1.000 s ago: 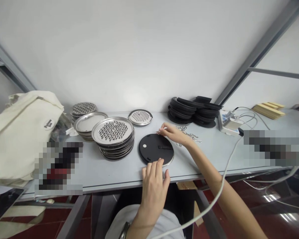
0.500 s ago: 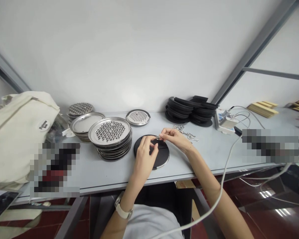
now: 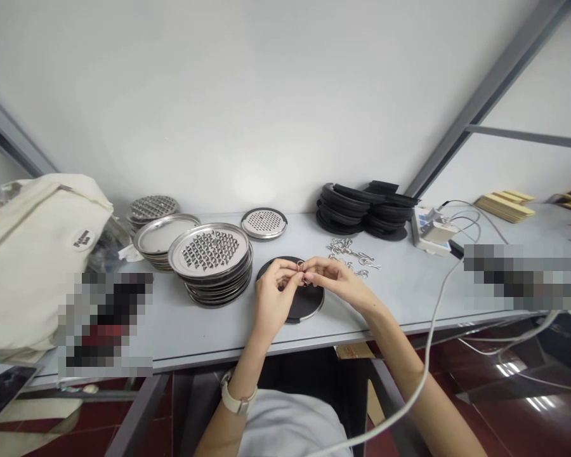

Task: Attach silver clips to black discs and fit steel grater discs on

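Note:
Both hands meet over a black round disc (image 3: 307, 308) with a metal edge that lies flat on the table. My left hand (image 3: 276, 289) pinches a small looped metal piece (image 3: 301, 264) between thumb and fingers. From the other side, my right hand (image 3: 335, 279) closes its fingertips on the same piece. The fingers cover most of it, so its exact kind cannot be made out. Just beyond the right hand lies a loose pile of similar small metal loops and hooks (image 3: 345, 246).
To the left stand a stack of round metal grater plates (image 3: 219, 292), smooth plates (image 3: 166, 233) and a cream bag (image 3: 38, 266). A black-rimmed grater (image 3: 264, 223) lies at the back. Black curved parts (image 3: 345, 209) and a power strip (image 3: 428, 235) sit right. A white cable (image 3: 426, 362) crosses the right forearm.
My left hand has left the disc's near edge and joined the right above it. The right hand has come in with the small metal piece, and both now hold it.

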